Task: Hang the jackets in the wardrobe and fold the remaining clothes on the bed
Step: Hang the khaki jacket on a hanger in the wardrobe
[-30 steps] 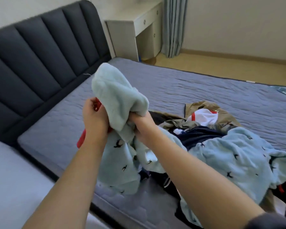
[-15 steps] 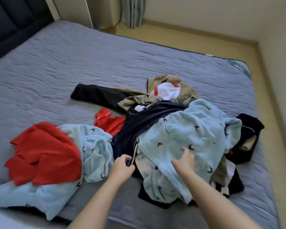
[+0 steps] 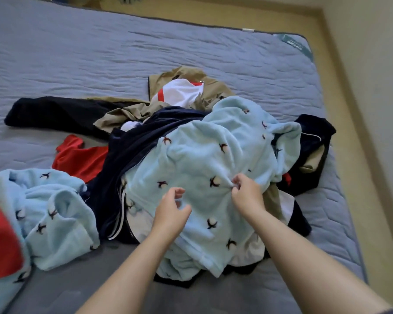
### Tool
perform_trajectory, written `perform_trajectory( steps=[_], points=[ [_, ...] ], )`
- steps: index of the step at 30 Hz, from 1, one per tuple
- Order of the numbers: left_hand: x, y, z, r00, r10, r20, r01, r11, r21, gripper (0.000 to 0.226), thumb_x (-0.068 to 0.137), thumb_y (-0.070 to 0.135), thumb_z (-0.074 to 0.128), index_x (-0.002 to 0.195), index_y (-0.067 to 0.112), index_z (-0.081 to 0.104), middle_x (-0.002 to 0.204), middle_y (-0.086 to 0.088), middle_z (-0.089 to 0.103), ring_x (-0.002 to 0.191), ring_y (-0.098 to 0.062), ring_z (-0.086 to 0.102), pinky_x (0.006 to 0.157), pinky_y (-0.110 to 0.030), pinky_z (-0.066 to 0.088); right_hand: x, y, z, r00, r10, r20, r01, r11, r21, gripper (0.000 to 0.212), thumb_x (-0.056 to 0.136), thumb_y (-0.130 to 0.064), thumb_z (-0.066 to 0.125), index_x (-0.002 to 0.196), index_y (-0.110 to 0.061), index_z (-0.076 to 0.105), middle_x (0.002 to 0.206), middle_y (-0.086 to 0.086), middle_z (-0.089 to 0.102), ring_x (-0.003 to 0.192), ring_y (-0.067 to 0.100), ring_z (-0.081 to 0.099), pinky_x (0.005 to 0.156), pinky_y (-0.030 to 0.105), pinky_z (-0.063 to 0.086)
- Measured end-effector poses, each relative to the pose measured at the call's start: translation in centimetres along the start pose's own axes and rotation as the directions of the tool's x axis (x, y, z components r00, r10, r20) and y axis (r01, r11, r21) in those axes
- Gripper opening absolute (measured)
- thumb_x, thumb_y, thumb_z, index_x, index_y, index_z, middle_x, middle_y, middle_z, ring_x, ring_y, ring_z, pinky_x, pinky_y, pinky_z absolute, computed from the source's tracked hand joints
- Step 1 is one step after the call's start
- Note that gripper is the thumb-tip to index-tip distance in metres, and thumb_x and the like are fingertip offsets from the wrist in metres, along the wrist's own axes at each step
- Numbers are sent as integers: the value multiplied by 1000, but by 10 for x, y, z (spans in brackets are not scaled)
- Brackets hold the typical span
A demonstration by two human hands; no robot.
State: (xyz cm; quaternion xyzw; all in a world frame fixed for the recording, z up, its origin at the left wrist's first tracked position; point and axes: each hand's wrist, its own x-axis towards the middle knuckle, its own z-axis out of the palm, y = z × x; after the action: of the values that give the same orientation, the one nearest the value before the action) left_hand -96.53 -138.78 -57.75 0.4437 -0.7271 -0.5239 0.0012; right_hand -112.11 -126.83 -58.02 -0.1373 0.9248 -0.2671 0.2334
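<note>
Pinching a small fold of the pale blue fleece, your right hand held the top layer of the pile near the close edge of the bed. Your left hand hovered just beside it, fingers loosely curled, with no cloth seen between them.

Risk: a lift from so small a pinch could have slipped. It could also have dragged the navy jacket and the layers tangled beneath it toward the near edge.

A second blue fleece piece and a red garment lay to your left, the red one cut off by the frame. Whether the fleece was a top or trousers could not be told, nor where its hem or collar lay.

Farther back, a tan jacket and a white piece were half buried. A dark garment at the right was too crumpled to show its shape. The wardrobe was out of view.
</note>
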Motion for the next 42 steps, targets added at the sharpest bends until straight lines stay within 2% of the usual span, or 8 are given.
perform_trajectory(
  steps=[11,15,21,26,30,34,37,42],
  points=[
    [21,66,38,973,177,-149,-114,927,356,74,83,26,66,146,27,26,149,-5,20,133,-26,30,103,-38,38,-60,43,-2,909,-244,336,268,963,-25,15,91,-14,51,97,-22,63,87,-10,57,83,11,55,70,24,44],
    [18,56,42,977,200,-68,-113,766,633,35,82,20,63,115,18,51,125,-9,44,104,-34,55,76,-39,44,-67,55,-7,825,-261,502,312,950,-20,18,90,-18,53,103,-27,62,92,-14,59,88,10,56,79,29,50],
    [-1,27,7,941,267,209,-333,609,720,35,77,12,53,109,24,63,106,3,52,100,-24,52,73,-33,45,-23,49,-51,954,-237,-183,215,968,-133,71,80,-22,68,141,-29,33,144,1,31,132,24,31,104,47,37],
    [-10,10,-40,781,214,587,-624,250,740,40,85,20,51,121,33,58,119,14,55,104,-15,48,82,-30,46,22,35,-72,988,-138,65,152,921,-359,83,78,-26,70,145,-35,24,158,7,6,145,31,9,109,55,23],
    [-30,11,-66,991,132,0,-128,958,257,32,68,-7,42,72,17,62,75,4,62,80,-22,55,62,-29,42,-4,10,-47,983,68,170,-123,932,340,20,90,-17,51,102,-4,58,99,8,59,101,29,56,79,34,46],
    [-44,36,-83,972,-150,181,232,741,-630,23,83,13,46,91,13,68,88,-10,67,78,-22,68,62,-31,54,-59,-67,-11,914,-27,405,-256,737,625,13,90,-10,46,88,-17,56,85,-3,59,78,9,55,64,21,46],
    [-46,53,-112,968,-76,240,218,726,-652,50,74,50,71,112,18,69,108,-7,72,102,-22,68,81,-35,56,-99,-114,5,841,-296,454,-32,809,586,21,85,-4,47,85,-23,56,80,-12,61,76,0,55,61,8,43],
    [-52,49,-153,982,-130,-139,88,959,-271,23,75,5,65,88,24,69,85,2,73,89,-19,69,78,-37,57,-122,-119,-2,605,-416,679,158,899,409,24,79,-26,51,98,-18,63,94,-11,65,87,-1,58,77,26,54]
  ],
)
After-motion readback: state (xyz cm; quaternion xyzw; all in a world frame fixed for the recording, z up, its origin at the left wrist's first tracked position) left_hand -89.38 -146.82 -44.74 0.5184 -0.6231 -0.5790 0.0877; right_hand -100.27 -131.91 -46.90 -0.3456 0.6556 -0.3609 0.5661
